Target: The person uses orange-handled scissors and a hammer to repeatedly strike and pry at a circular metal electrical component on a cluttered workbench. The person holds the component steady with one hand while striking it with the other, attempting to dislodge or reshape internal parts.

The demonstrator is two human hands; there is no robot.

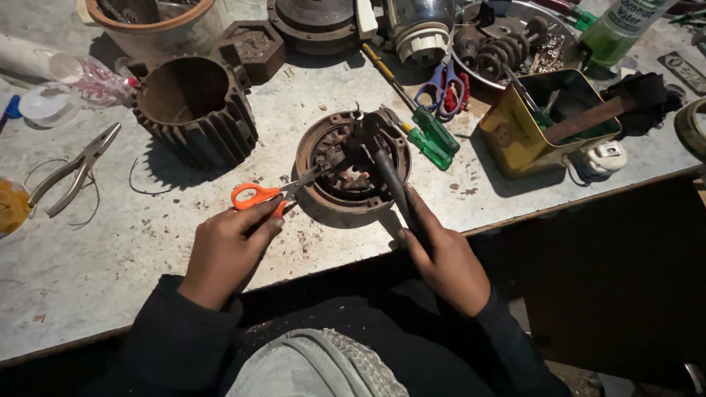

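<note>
1. The blades of the orange scissors (259,195) are lost among the dark windings inside the round motor part (353,162) at centre frame.
2. The tip of the black tool (390,180) is hidden in the same windings; its lower handle is covered by the right hand (445,257).
3. The bucket (158,18) at the upper left is cut off by the top edge.
4. The green bottle (618,29) at the upper right is cropped by the top edge.
5. A ring (691,129) at the right edge is only partly shown.
6. The contents of the metal bowl (515,40) are too cluttered to be told apart.
</note>
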